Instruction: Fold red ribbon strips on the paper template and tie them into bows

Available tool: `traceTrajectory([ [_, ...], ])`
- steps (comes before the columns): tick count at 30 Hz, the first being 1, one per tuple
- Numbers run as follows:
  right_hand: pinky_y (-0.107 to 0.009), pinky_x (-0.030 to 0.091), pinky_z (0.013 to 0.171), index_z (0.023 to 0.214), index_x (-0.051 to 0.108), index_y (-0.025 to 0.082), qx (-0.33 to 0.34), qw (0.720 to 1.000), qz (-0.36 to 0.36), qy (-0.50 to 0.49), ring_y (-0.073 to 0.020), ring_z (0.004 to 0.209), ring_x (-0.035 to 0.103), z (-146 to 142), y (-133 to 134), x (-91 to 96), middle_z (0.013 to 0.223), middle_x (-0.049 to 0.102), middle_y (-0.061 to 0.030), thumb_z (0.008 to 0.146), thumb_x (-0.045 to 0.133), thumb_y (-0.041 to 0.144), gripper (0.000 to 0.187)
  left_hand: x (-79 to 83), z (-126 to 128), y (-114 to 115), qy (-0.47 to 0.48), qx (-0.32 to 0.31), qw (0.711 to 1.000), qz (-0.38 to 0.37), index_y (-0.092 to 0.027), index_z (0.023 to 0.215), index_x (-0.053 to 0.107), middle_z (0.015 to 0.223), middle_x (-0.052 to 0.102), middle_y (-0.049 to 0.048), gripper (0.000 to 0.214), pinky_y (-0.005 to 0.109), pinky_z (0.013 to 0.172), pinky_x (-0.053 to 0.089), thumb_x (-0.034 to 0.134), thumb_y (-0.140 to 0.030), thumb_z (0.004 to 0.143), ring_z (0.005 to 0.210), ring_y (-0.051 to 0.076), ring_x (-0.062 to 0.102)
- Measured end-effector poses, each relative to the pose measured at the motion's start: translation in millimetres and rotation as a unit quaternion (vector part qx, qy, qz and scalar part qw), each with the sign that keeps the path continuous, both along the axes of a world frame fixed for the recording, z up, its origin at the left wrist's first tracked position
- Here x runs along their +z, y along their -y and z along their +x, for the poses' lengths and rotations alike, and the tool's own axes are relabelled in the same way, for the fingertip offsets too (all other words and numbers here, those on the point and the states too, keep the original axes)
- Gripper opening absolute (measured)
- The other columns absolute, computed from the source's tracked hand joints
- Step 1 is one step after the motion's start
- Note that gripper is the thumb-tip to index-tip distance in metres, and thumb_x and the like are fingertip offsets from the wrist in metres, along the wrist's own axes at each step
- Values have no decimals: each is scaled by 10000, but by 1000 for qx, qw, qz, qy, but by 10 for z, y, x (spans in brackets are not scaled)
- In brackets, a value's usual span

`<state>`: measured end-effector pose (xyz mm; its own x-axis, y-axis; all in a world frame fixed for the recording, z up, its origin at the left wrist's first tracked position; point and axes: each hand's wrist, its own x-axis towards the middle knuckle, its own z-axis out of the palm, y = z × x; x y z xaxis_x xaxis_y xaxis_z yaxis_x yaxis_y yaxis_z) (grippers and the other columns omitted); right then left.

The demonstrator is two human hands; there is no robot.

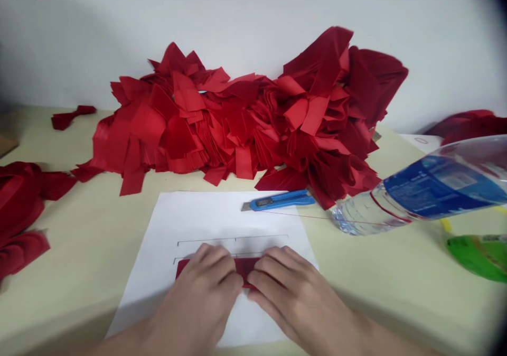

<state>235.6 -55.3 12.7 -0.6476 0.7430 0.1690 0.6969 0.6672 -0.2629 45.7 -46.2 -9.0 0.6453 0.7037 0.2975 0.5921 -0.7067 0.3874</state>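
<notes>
A dark red strip [246, 272], velvet-like in look, lies across a white sheet of paper [206, 216] with ruled black lines. My left hand [208, 290] grips the strip left of its middle, fingers curled over it. Close beside it, my right hand [291, 287] holds the strip's right part with bent fingers. Both thumbs are near the lower edge, and the strip's right end is hidden under my right hand. Beyond my hands a blue utility knife [282, 200] rests at the sheet's upper right, its blade tip showing.
A big heap of red strips [237, 118] stands against the wall. More red pieces [19, 203] lie at the left. To the right, a clear bottle with a blue label [443, 184] is tilted, with red thread around it. A green item [477, 253] sits beside it.
</notes>
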Motion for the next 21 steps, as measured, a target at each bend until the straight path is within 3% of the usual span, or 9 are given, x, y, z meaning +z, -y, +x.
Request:
traceTrajectory([
  [3,-287,421,678,739,667,192,-17,997,-65,-49,-150,718,536,-26,-94,11,712,636,8,831,609,136,122,89,5,-116,45,41,984,-165,-199,633,619,650,614,-26,241,314,688,390,525,-90,827,683,146,534],
  [8,-247,430,679,680,714,238,-104,966,-187,-142,-129,712,553,-34,-234,92,668,662,47,723,695,58,186,296,33,-272,5,80,952,-294,-218,630,658,641,636,-38,217,271,597,361,534,-123,780,617,130,536],
  [11,-239,434,676,686,723,267,-160,950,-228,-139,-139,763,568,-45,-287,125,693,673,50,702,697,63,206,356,51,-330,-30,87,943,-319,-212,616,642,598,615,-43,220,259,545,327,494,-131,756,546,117,490],
  [14,-222,425,631,669,717,266,-189,942,-249,-124,-118,709,576,-55,-335,151,695,668,61,711,674,85,191,348,66,-381,-39,85,951,-296,-202,593,617,568,581,-36,231,255,533,315,455,-112,733,528,115,461],
  [21,-227,369,545,637,705,245,-172,950,-255,-57,-100,567,548,-68,-459,208,604,640,61,717,654,128,151,310,71,-489,-35,89,935,-340,-192,566,579,529,535,-26,211,236,485,311,473,-194,748,506,116,451],
])
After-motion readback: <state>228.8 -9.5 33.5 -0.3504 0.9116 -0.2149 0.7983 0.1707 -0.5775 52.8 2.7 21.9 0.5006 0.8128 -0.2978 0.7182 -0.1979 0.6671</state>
